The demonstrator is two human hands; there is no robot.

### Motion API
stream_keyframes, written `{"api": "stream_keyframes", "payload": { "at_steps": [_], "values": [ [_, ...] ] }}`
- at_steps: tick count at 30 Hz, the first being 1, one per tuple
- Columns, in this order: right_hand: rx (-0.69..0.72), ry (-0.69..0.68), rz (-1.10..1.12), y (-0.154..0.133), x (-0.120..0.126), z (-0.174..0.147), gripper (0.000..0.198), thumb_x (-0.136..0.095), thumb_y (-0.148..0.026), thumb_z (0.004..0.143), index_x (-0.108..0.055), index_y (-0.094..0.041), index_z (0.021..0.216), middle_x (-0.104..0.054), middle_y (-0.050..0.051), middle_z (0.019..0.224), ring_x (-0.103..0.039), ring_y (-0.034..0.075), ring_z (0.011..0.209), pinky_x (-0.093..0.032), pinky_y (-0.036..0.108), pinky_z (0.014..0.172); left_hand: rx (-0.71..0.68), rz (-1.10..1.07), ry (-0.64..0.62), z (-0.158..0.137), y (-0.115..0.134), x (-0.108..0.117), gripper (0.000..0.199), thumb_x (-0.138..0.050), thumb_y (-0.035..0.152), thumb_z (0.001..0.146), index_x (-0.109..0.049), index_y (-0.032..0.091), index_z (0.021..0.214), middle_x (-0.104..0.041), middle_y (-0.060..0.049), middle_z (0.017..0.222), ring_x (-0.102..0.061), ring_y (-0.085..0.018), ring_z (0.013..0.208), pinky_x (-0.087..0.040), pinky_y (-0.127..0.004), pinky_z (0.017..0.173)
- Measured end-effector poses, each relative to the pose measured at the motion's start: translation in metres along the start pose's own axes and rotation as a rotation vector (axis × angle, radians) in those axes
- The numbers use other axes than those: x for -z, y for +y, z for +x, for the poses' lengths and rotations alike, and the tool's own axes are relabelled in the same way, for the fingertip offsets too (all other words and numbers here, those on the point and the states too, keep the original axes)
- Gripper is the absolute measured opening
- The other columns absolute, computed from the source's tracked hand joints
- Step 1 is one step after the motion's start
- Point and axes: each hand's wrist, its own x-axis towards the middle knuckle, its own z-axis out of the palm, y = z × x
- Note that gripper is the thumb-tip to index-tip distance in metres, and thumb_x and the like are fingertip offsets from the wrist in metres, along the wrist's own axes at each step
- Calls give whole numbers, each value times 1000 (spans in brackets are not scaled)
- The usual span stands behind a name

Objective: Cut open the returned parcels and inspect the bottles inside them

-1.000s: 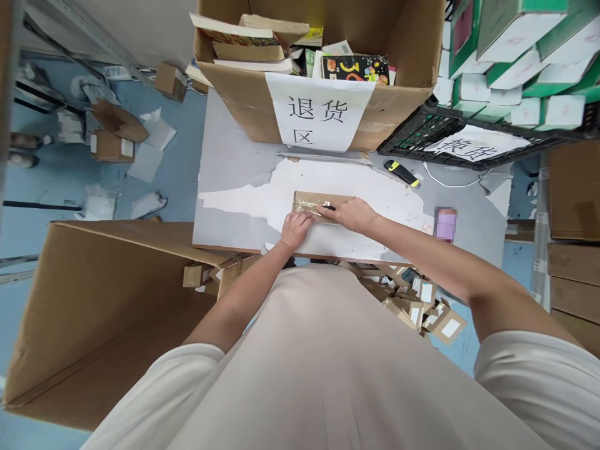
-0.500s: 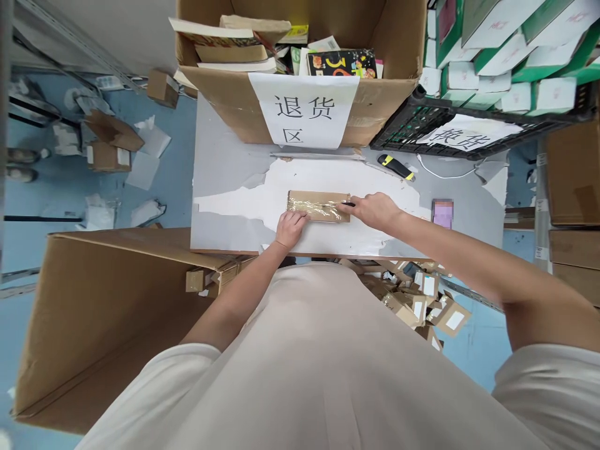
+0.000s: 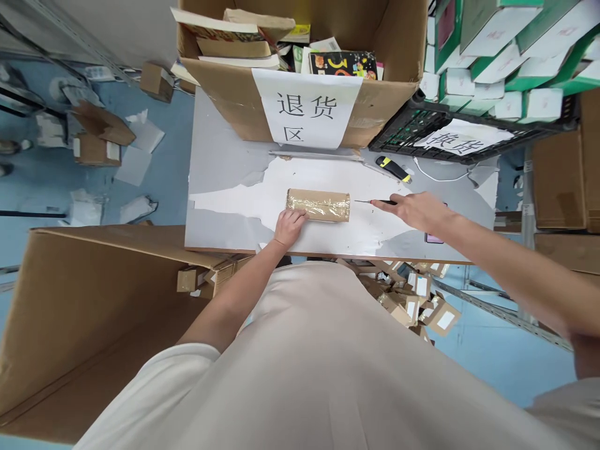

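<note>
A small flat cardboard box [image 3: 323,205], wrapped in shiny clear tape, lies on the worktable in front of me. My left hand [image 3: 289,227] grips its near left edge, fingers bent over the top and the thumb side hidden. To the right of the box, apart from it, my right hand [image 3: 415,211] is closed around a slim pointed tool [image 3: 385,202] with a black and red handle. Its thin metal tip points left at the box; whether it is a knife or a screwdriver I cannot tell. Behind it lies a black and yellow box cutter [image 3: 394,169].
A large carton of books [image 3: 225,103] stands at the table's back, beside a black crate [image 3: 450,134] of green and white boxes. A phone [image 3: 434,238] is partly under my right arm. An open carton [image 3: 94,312] stands left; several small boxes [image 3: 419,303] lie below right.
My right hand has pulled the slim tool off the box's top and moved right, baring the thin metal tip. My left hand stays on the box. The view has shifted slightly.
</note>
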Motion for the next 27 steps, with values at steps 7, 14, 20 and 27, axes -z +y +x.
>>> {"api": "stream_keyframes", "payload": {
  "at_steps": [7,14,20,27],
  "values": [
    [171,132,91,-71,19,73,64,-33,-19,96,-13,-45,151,-56,6,133,-62,19,90,-39,27,64,-3,-15,19,-1,3,-1,35,-33,13,95,-66,22,103,-71,-7,108,-61,-20,108,-45,-40,88],
    [258,90,21,-91,28,113,58,-32,-24,98,-17,-45,150,-54,7,137,-65,22,94,-39,29,67,32,-75,-3,-2,1,-6,34,-33,16,96,-66,23,105,-71,-7,109,-61,-20,110,-45,-41,89],
    [229,-9,-74,-110,55,110,53,-30,-23,99,-24,-36,149,-62,13,125,-66,24,90,-39,31,70,12,-78,13,-2,1,-6,37,-31,18,98,-67,22,103,-71,-8,110,-61,-20,110,-44,-40,87],
    [230,-51,-112,-111,59,105,55,-28,-21,99,-19,-33,151,-58,15,131,-67,25,93,-40,31,70,12,-91,12,-1,3,-7,38,-29,18,98,-66,22,102,-70,-8,112,-63,-19,97,-43,-39,84]
  ]
}}
